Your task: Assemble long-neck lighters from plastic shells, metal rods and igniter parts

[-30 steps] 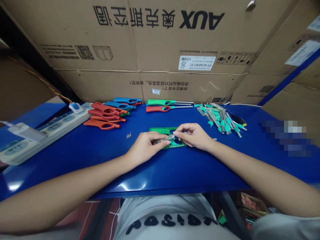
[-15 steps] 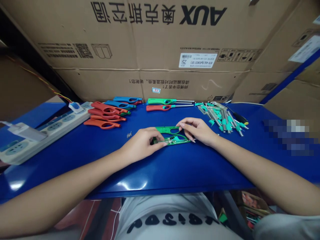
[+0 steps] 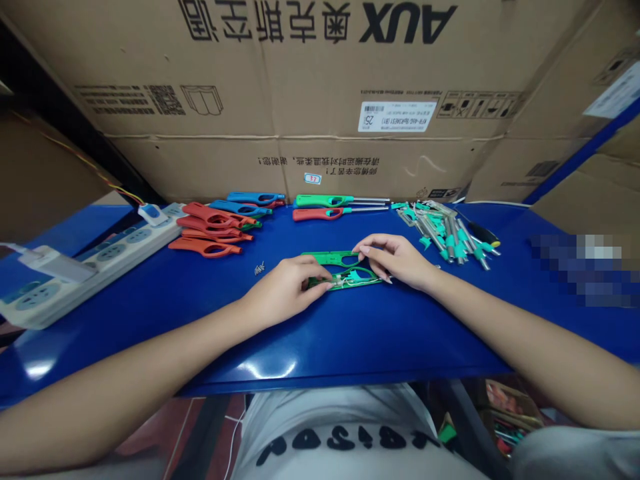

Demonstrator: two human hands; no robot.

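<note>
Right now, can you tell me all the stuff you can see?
cardboard boxes: several, brown, behind the table
blue table: one, dark blue, under everything
power strip: one, white, far left
red lighter shells: about four, orange-red, back left
blue lighter shells: two, blue, behind the red ones
long lighters: two, one green and one red, back middle
nozzle parts: many, teal and silver, back right
screwdriver: one, black handle, right of the nozzle parts
tiny screws: a few, silver, left of the hands
green lighter halves: two, green, under the hands
shirt: one, white with black letters, below the table
left hand: one, on the lower green half
right hand: one, at the green halves' right end
</note>
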